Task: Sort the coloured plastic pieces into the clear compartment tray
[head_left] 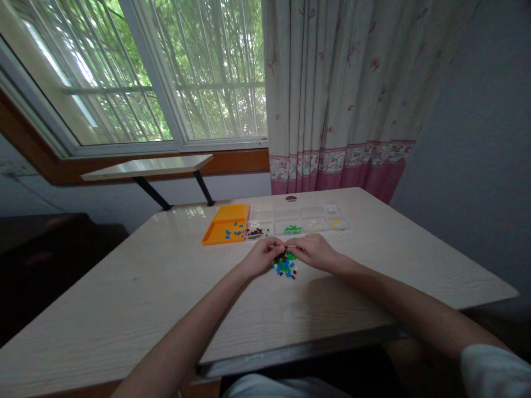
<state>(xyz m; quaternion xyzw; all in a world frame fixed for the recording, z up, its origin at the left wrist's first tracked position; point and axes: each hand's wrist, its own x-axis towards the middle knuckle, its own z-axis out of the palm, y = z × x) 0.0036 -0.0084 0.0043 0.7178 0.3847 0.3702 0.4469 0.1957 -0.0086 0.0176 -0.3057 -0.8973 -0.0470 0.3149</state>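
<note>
Both my hands meet over a small heap of mixed coloured pieces [285,266] on the pale wooden table [166,287]. My left hand [264,255] is curled, fingertips pinched at the heap's upper edge. My right hand [314,250] is curled too, its fingertips touching those of the left. What the fingers hold, if anything, is too small to make out. Just behind the hands lies a clear compartment tray [302,211] with green pieces [292,229], dark pieces [254,232] and a few yellow ones [336,223].
An orange tray [227,214] with blue pieces [233,230] sits left of the clear tray. A small dark round object [291,198] lies at the table's far edge. A window, a flowered curtain [344,94] and a narrow shelf [149,167] stand behind the table.
</note>
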